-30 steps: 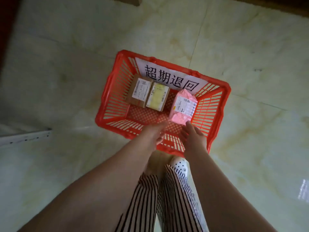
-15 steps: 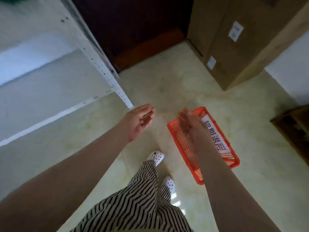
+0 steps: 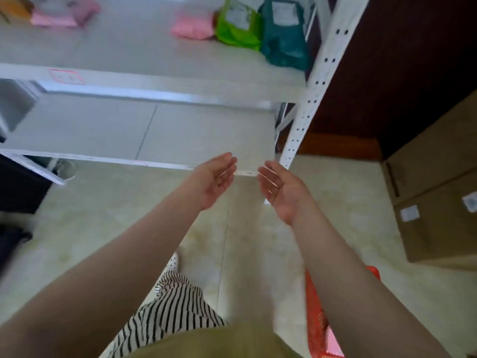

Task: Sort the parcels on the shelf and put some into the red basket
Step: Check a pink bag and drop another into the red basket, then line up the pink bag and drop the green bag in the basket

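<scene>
My left hand [image 3: 215,178] and my right hand [image 3: 280,191] are raised in front of the white shelf's lower board [image 3: 144,133], palms facing each other, fingers apart, both empty. On the upper shelf board [image 3: 129,52] lie a pink parcel [image 3: 192,27], a green parcel [image 3: 237,25] and a dark teal parcel [image 3: 284,37] at the right, with another pink parcel [image 3: 64,12] at the left. The red basket [image 3: 315,321] shows only partly at the bottom right, behind my right forearm, with something pink inside.
The shelf's white perforated upright [image 3: 309,99] stands right of my hands. Large cardboard boxes [image 3: 436,202] sit on the floor at the right. Dark objects [image 3: 15,192] are at the left edge. Pale tiled floor [image 3: 103,215] lies below.
The view has swung up from the basket to the shelf. Both hands have left the basket and risen, empty, to the lower shelf's front edge. The pink parcel stays in the basket.
</scene>
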A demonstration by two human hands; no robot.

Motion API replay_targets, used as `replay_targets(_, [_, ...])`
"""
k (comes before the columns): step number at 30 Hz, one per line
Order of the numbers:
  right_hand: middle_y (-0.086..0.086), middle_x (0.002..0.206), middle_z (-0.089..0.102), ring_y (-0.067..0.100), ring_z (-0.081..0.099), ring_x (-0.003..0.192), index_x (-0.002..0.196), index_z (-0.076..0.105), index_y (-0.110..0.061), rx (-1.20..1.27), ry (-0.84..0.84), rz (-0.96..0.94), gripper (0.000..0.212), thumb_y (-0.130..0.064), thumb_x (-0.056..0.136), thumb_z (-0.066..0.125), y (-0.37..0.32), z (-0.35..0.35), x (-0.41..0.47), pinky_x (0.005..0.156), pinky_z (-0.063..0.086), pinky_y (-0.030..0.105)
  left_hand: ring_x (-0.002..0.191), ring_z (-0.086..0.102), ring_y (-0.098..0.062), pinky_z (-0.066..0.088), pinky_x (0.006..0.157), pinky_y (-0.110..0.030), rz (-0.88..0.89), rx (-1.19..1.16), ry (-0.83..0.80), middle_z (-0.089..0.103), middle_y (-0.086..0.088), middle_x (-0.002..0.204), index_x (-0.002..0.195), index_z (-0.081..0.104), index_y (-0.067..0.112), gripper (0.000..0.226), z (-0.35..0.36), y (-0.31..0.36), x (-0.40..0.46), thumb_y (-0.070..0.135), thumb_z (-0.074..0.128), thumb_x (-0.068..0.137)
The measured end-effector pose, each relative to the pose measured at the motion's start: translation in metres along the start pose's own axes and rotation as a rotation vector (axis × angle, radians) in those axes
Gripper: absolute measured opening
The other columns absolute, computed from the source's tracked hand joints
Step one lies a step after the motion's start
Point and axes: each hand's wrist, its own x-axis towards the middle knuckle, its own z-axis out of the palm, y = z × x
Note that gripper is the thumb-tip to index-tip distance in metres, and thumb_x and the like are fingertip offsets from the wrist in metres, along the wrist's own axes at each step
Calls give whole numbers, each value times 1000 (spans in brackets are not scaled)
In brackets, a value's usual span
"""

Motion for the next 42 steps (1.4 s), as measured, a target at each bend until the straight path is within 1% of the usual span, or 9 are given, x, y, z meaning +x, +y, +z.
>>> replay_targets(11, [5,94,71,18,67,83,95,67,-12,-21,-91,-26,16,-28,91,68,6,312,100,82,56,28,82,66,-8,54,75,-18,165,-84,4,71,2,90,102,65,14,13,-153,261,64,9,63,90])
replay_targets(17, [7,99,69,20,66,85,98,66,-13,-1,-10,-45,21,-30,88,72,-5,403,142,82,56,29,82,65,-10,53,76,-19,189,-78,41,69,0,92,102,64,13,13,-187,342,96,10,64,90])
replay_targets(24, [10,98,59,19,60,77,94,59,-10,66,197,-89,28,-30,84,76,-38,440,197,79,55,29,79,61,-13,51,78,-24,143,-59,21,65,-3,89,85,64,16,5,-174,390,151,14,64,90])
replay_targets(29, [6,94,50,16,51,71,113,56,-9,154,372,-181,45,-30,81,80,-75,438,242,63,51,26,87,59,-16,50,80,-28,79,58,4,61,-2,92,88,63,19,8,-145,407,197,23,69,86])
replay_targets(34, [1,84,52,15,52,69,101,55,-13,146,498,-263,32,-29,84,77,-103,429,285,58,46,29,98,58,-20,48,91,-33,37,122,-34,60,-5,101,99,61,16,21,-119,426,246,28,71,85])
replay_targets(36, [0,84,53,16,54,68,91,52,-16,136,560,-276,31,-31,83,78,-108,424,296,59,48,31,104,57,-21,48,93,-33,41,151,-36,59,-7,110,110,59,14,32,-110,429,259,29,72,85])
replay_targets(38, [2,90,56,18,57,73,94,50,-18,124,608,-275,36,-35,81,78,-117,421,308,64,51,32,105,56,-21,47,94,-33,36,192,-54,57,-7,115,115,57,14,39,-94,431,276,31,73,83])
replay_targets(40, [2,84,57,17,58,66,88,53,-18,134,636,-289,30,-33,81,78,-122,416,316,58,50,30,103,55,-20,45,93,-32,6,245,-75,56,-6,112,112,59,14,39,-77,430,288,33,74,82])
replay_targets(42, [5,76,58,15,56,56,87,62,-13,125,631,-293,19,-24,81,76,-124,415,322,48,44,26,92,52,-20,43,86,-30,-12,294,-96,52,-3,101,92,62,16,28,-60,429,296,35,77,77])
